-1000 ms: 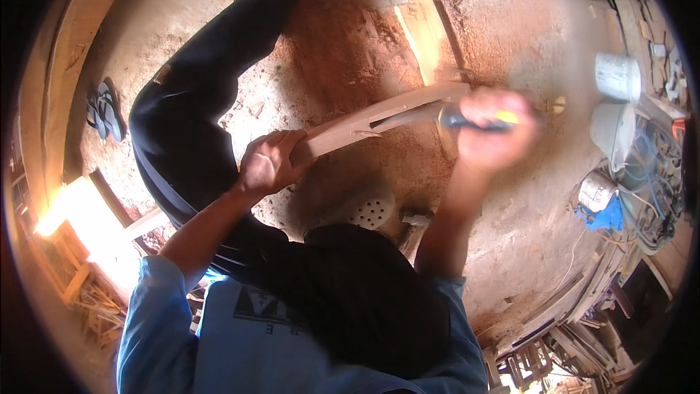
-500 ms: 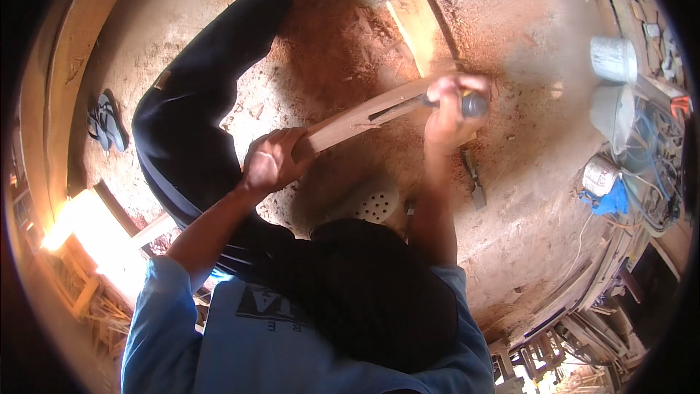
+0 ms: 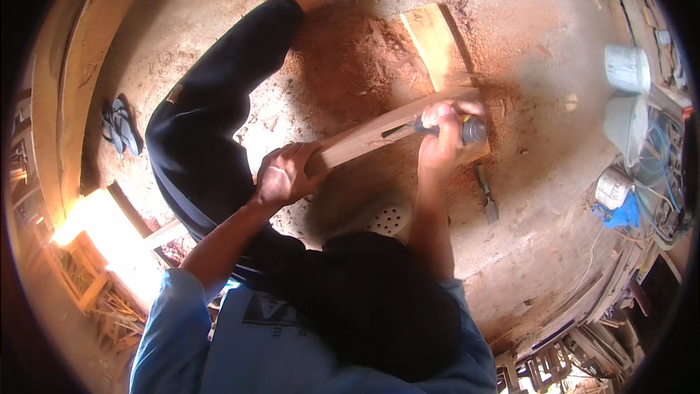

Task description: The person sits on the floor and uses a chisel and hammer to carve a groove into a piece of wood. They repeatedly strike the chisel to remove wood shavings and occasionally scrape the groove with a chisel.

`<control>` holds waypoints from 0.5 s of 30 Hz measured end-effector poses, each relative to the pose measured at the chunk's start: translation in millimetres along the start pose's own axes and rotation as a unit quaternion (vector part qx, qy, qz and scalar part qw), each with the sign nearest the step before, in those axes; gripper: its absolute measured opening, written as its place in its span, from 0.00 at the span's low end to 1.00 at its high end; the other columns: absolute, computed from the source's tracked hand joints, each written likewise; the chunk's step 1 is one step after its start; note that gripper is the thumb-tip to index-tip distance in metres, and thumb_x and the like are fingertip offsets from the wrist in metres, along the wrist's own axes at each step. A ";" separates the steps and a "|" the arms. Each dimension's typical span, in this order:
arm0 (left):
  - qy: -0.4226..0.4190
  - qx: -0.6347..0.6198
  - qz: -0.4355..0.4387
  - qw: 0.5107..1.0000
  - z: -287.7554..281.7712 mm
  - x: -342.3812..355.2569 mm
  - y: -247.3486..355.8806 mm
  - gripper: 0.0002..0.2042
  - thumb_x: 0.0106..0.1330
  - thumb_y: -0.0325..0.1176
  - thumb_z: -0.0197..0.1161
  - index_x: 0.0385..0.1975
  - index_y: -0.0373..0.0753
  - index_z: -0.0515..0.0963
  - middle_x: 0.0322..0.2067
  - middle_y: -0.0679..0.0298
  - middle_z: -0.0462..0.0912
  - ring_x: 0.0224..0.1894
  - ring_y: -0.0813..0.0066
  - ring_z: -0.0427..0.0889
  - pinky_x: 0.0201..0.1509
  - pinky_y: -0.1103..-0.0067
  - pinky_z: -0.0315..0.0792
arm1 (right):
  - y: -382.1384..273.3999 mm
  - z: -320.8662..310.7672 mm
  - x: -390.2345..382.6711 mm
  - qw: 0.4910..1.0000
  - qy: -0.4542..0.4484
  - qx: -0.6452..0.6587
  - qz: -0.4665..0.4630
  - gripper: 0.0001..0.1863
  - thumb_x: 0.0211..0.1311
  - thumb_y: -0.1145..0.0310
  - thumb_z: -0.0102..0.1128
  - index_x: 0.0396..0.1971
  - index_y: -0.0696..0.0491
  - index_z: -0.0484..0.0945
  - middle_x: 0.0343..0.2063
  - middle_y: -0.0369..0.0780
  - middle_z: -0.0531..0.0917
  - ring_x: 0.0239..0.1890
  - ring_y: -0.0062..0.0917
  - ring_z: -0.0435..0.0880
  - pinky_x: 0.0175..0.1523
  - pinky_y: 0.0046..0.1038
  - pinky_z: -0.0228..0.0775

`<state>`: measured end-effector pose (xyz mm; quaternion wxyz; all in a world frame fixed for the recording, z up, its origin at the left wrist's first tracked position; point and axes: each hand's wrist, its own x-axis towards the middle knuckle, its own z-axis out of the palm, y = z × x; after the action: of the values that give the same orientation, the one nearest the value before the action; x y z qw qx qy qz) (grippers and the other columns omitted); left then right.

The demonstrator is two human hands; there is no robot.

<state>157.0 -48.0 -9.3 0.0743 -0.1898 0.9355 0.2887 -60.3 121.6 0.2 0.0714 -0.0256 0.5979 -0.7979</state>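
My left hand (image 3: 284,176) is wrapped round the near left end of a long, narrow piece of wood (image 3: 357,146). The piece slants up to the right, its far part over a pale board (image 3: 430,40) on the floor. My right hand (image 3: 436,147) is closed round a chisel (image 3: 475,131) with a dark, yellow-marked handle. Its blade points left along the wood's near side, the tip at the wood; whether it cuts in I cannot tell. A second chisel-like tool (image 3: 487,193) lies on the floor right of my right forearm.
My bent, black-clad left leg (image 3: 197,117) borders the work. A seat with round holes (image 3: 383,221) shows beneath me. Shavings (image 3: 383,40) cover the floor ahead. Sandals (image 3: 122,128) lie at left; pale buckets (image 3: 627,69) and tangled cables (image 3: 660,175) stand at right.
The whole view has shifted slightly right and down. Relative to the wood, my right hand and the chisel handle have come left and nearer me. My left hand keeps its hold.
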 end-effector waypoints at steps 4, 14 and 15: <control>0.009 0.001 0.043 0.999 1.3 5.3 -4.4 0.23 0.53 0.41 0.73 0.48 0.40 0.80 0.40 0.55 0.87 0.42 0.57 0.87 0.48 0.66 0.81 | 0.3 -0.4 -0.9 0.999 -0.018 0.027 -0.032 0.06 0.54 0.82 0.59 0.23 0.57 0.72 0.20 0.36 0.77 0.23 0.17 0.75 0.30 0.21 0.67; 0.029 0.012 0.046 0.998 -4.2 11.7 8.4 0.19 0.52 0.36 0.71 0.44 0.38 0.80 0.35 0.55 0.86 0.38 0.58 0.87 0.44 0.68 0.81 | -80.2 -17.7 43.3 0.956 -0.067 0.284 0.020 0.11 0.69 0.63 0.52 0.26 0.52 0.72 0.21 0.36 0.78 0.23 0.24 0.76 0.27 0.31 0.69; 0.043 0.015 0.069 0.997 -4.8 10.9 10.6 0.19 0.52 0.36 0.71 0.44 0.38 0.80 0.35 0.55 0.86 0.38 0.58 0.87 0.44 0.68 0.81 | -92.8 -35.9 49.2 0.973 -0.042 0.226 0.008 0.11 0.69 0.64 0.51 0.26 0.51 0.71 0.21 0.36 0.76 0.22 0.24 0.75 0.27 0.31 0.69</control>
<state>142.7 -46.0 -2.7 0.0171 -0.1357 0.9528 0.2712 -121.2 174.1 76.8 0.1068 -0.0375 0.3986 -0.9101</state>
